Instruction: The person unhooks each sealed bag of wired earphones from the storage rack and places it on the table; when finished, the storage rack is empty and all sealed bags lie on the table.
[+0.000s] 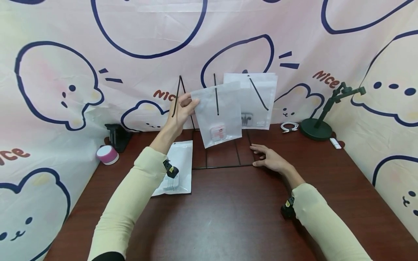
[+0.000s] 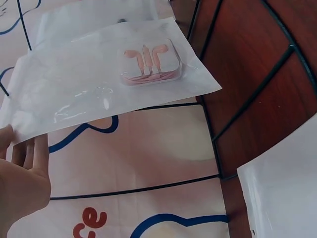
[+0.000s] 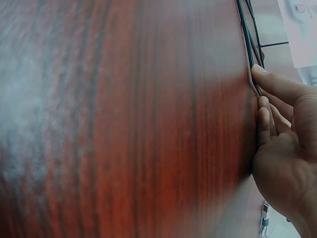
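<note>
Two hands in use: my left hand pinches the white pouch of pink earphones by its upper left edge, at the middle prong; my right hand, thumb and fingers bent, holds the base of the wire rack. I should steady that base and level the tilted pouch; whether the prong pierces it, I cannot tell.
</note>
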Demonstrator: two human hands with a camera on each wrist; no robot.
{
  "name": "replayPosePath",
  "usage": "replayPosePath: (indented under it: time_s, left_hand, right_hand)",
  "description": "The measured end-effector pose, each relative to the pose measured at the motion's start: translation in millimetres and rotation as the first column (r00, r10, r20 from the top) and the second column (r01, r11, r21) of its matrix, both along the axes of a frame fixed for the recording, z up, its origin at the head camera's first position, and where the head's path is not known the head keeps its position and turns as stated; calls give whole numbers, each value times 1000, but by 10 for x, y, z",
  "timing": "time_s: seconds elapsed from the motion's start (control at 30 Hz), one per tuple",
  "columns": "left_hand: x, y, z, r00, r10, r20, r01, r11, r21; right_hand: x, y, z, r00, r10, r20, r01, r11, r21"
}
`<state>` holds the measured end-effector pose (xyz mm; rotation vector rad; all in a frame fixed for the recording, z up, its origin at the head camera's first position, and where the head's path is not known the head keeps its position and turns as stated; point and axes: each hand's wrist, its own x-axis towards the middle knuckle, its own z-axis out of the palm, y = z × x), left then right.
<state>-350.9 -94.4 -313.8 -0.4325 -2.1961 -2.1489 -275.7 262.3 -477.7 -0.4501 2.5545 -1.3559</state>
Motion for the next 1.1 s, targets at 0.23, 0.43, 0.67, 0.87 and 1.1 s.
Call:
replayPosePath:
  time_s: [0.23,0.43,0.67,0.87,1.1]
  left_hand:
    - [142,-62,-43,999,-24,-35,23,999,-29]
    - [276,-109,-84,997,-57,-58,56,998,-20]
    - [464,-177,-91,996,-85,-7,85,996,-29]
    - [646,-213,-72,993,-114,-6,114,993,-31]
    - [832,-240,-50,992,-123,12,123,992,-9]
  right_hand:
    - [4,3,22,1000,-11,-7,11,1000,17]
    - [1,-2,7,1000,-5,-11,5,1000,10]
    - [12,-7,0,1000,-2,-18,2,1000,9]
    - [2,3,-8,1000,-10,-16,10,1000,21]
    - [-22,8,-48,1000,-13,-14,13,999,34]
